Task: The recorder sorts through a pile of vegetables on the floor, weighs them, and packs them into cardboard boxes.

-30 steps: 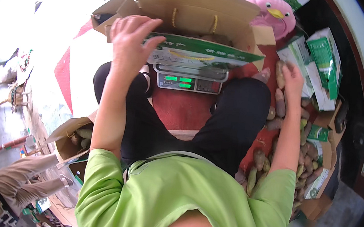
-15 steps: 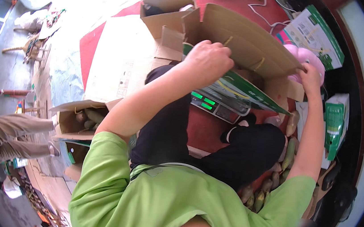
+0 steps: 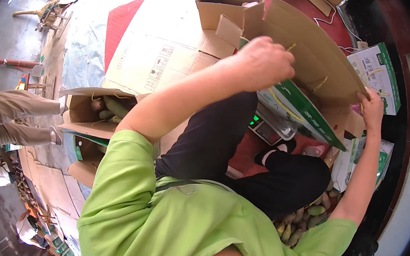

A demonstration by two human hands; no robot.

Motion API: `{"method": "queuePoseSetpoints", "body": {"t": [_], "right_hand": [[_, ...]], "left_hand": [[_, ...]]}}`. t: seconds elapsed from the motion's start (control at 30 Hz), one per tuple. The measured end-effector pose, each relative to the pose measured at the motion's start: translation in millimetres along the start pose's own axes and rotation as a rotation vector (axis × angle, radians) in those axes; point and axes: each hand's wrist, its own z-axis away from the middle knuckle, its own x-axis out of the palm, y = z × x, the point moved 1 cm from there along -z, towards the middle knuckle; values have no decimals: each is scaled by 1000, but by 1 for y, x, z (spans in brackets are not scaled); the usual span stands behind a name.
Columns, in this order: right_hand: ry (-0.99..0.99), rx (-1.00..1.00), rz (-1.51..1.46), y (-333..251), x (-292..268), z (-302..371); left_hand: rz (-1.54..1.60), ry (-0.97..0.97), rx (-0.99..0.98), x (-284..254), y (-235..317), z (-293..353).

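An opened cardboard box (image 3: 312, 41) stands in front of me, plain brown inside with yellow cord handles. Its lower side panel (image 3: 313, 112) is green and white outside. My right hand (image 3: 371, 110) pinches the far right corner of its raised brown flap. Over the box's left part is my left hand (image 3: 267, 64), fingers curled together; whatever they may hold is hidden beneath them. Under the green panel, partly covered by it and my knee, sits a digital scale (image 3: 268, 131) with lit green digits.
Several long vegetables (image 3: 300, 222) lie by my right leg. At left, an open carton (image 3: 78, 108) contains similar produce. Flattened cardboard (image 3: 163, 47) covers the floor, and a smaller box (image 3: 220, 13) stands behind. A person's legs (image 3: 19, 112) show at far left.
The view has shifted, so the box and both hands appear farther right. My right hand still grips the flap; my left hand remains curled over the box's left part.
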Motion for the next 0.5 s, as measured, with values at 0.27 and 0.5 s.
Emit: {"method": "queuePoseSetpoints", "body": {"t": [0.27,0.5], "right_hand": [[46,-367,281,-126,-3,-75],[17,-535,363,-235,53,-105]], "left_hand": [[133,195,-271,-20,-78,73],[1,205,-435,-60,-115,172]]}}
